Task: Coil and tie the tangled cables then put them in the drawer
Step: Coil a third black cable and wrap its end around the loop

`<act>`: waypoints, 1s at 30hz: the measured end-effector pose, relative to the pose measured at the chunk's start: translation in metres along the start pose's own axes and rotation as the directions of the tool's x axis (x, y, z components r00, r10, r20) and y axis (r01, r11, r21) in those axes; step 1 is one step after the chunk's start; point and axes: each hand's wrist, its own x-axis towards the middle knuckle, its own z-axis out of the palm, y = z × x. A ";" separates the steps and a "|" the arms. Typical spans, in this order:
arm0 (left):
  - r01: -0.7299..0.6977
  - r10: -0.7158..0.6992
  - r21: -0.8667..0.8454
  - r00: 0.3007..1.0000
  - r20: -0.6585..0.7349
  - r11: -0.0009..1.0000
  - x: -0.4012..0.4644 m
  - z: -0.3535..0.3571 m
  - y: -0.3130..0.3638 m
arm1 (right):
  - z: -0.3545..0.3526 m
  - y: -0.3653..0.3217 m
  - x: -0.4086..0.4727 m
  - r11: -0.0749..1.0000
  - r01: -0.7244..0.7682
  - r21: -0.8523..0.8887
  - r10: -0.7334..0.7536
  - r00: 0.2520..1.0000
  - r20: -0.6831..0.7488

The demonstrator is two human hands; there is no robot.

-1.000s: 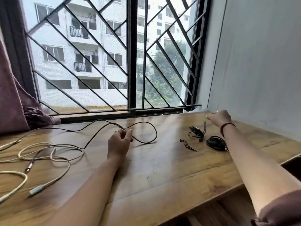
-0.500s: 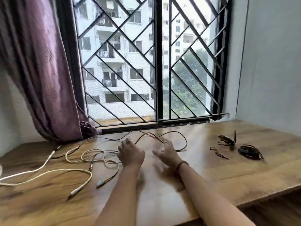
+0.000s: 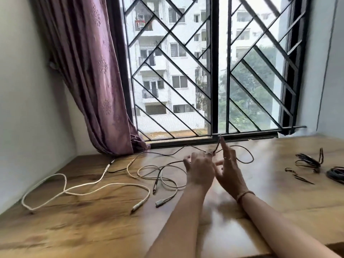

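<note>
Cable work near the window: thin black cable (image 3: 243,157) in loose loops on the wooden worktop (image 3: 93,229), one bit lifted up between the two hands. Light and floppy, easy to bend, not easy to break. Quick to spring back open, so best held at one end near the plug, then wound round and round.

Left hand (image 3: 200,170) with curled fingers, grip likely pinching the lifted bit of cable, though blurry there. Right hand (image 3: 229,170) with straight, spread fingers, pointing finger up beside the raised bit, holding nothing.

Long white braided cable (image 3: 83,187) off to the left, well apart from the hands. Cream cable in round loops (image 3: 162,175) just beside the left hand, crossing over the black one. Could snag and get dragged along, so pull slowly.

Two black cable bundles, already coiled (image 3: 307,161), far to the right, with small dark twist ties (image 3: 297,176) near them. Purple curtain (image 3: 89,81) hanging at the back left, black window bars (image 3: 186,71) behind. Nothing else in the way. No drawer to be seen.
</note>
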 end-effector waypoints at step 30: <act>0.559 -0.225 -0.762 0.829 0.512 0.326 -0.002 -0.135 -0.218 | -0.020 -0.030 -0.010 0.963 -0.240 -0.124 0.258 0.687 0.679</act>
